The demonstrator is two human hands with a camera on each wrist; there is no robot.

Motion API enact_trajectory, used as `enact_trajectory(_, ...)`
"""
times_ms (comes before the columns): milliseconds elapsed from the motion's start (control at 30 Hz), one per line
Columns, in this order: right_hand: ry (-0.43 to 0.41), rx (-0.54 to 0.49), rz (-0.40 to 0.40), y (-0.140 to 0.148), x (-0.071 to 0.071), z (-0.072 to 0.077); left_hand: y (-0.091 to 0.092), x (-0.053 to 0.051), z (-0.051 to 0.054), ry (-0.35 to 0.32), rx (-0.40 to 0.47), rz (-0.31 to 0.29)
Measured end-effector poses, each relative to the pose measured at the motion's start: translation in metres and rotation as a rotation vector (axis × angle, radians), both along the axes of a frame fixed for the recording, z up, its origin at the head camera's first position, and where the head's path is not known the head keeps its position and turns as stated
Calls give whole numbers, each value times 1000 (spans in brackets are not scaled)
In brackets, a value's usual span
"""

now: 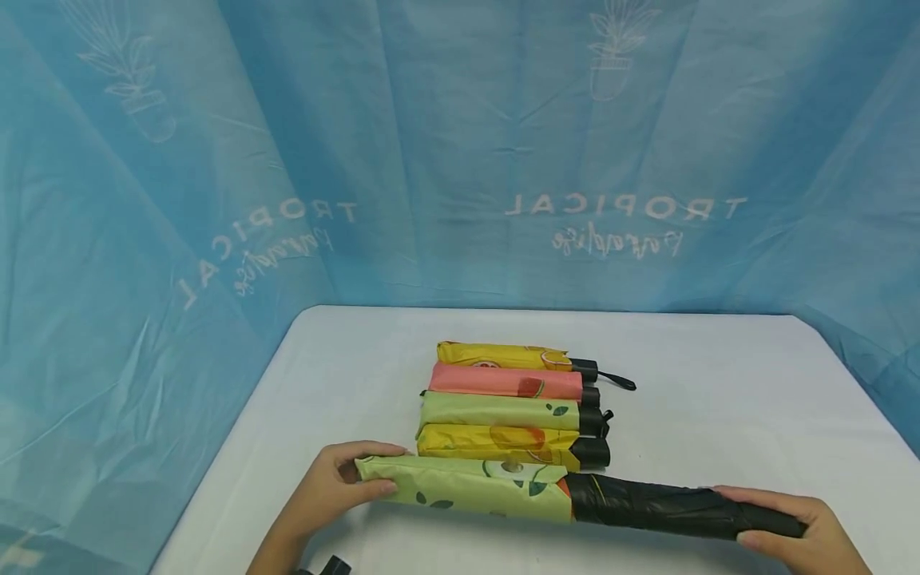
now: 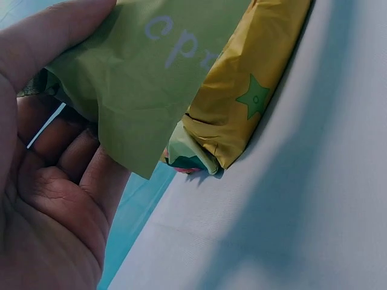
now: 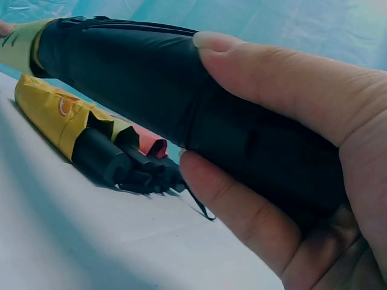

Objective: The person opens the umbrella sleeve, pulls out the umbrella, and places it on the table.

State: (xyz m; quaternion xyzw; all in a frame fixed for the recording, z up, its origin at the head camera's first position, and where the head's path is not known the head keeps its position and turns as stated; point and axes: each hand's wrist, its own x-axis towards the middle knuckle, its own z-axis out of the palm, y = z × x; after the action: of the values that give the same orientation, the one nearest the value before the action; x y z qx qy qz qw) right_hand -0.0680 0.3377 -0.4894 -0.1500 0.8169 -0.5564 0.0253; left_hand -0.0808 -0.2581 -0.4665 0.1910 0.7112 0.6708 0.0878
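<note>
The left hand (image 1: 332, 483) pinches the left end of a green sleeve (image 1: 474, 485), thumb on the near side and fingers behind; the right hand (image 1: 818, 532) grips the outer end of a black folded umbrella (image 1: 647, 505), thumb and fingers curled about it. Both pieces are held above the table (image 1: 719, 399) and share one long axis, running from the left hand at 9 o'clock to the right hand between 3 and 4 o'clock, the right end slanting a little toward the person.

I judge that the work turns on that shared line at the sleeve's mouth, which faces 3 o'clock and takes in the umbrella's thicker end; how deep it reaches is hidden. From the left fingers the umbrella lies toward 3 o'clock; from the right fingers the sleeve lies toward 9. The mouth sits roughly midway, so neither hand is clearly nearer.

Toward 12 o'clock, more umbrellas lie side by side, nearly parallel to the sleeve, black ends toward 3 o'clock: a near yellow umbrella (image 1: 467, 442), a pale green umbrella (image 1: 489, 409), a pink umbrella (image 1: 481, 379) and a far yellow umbrella (image 1: 496, 354) with a trailing strap (image 1: 620, 382). Whether the held sleeve touches the nearest, I cannot tell. At 6 o'clock from the left hand, a black object (image 1: 335, 566) is cut off by the frame.
</note>
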Motion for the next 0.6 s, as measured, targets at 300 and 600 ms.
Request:
enact_trajectory(300, -103, -91, 66, 21, 5, -5, -2, 0, 0, -25, -18, -9)
enact_trajectory(600, -51, 121, -18, 47, 8, -12, -5, 0, -9, 1, -79, 15)
